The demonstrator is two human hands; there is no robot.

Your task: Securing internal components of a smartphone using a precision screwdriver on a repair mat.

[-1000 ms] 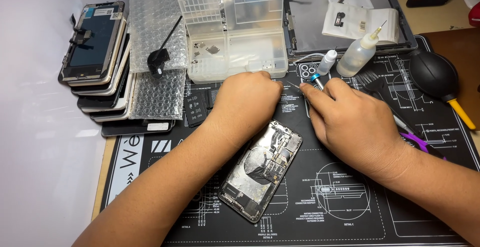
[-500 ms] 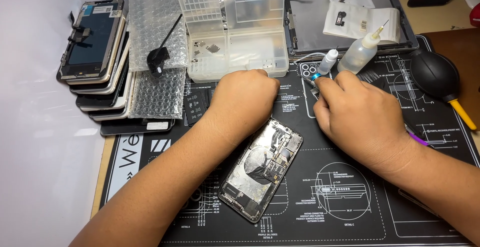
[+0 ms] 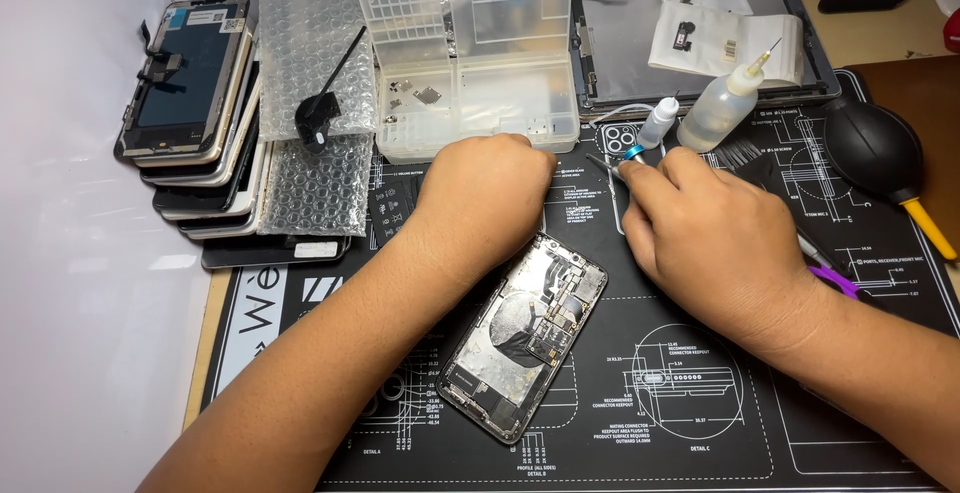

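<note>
An opened phone (image 3: 525, 338) with its insides bare lies tilted on the black repair mat (image 3: 700, 423). My left hand (image 3: 485, 193) rests curled in a fist just above the phone's top end; its fingertips are hidden. My right hand (image 3: 710, 243) sits to the right of the phone and grips a thin screwdriver with a blue collar (image 3: 628, 156). The tool's tip points left toward my left hand. A purple-handled tool (image 3: 835, 280) pokes out from under my right wrist.
A clear plastic parts tray (image 3: 470, 73) stands behind my hands. At the left are bubble wrap (image 3: 310, 53) and a stack of phone screens (image 3: 190, 103). At the back right are a small dropper bottle (image 3: 655, 123), a needle-tip bottle (image 3: 725, 103), a black air blower (image 3: 872, 148) and a tablet (image 3: 620, 43).
My right hand has shifted slightly with the screwdriver near the small bottle. My left hand and the phone have stayed where they were.
</note>
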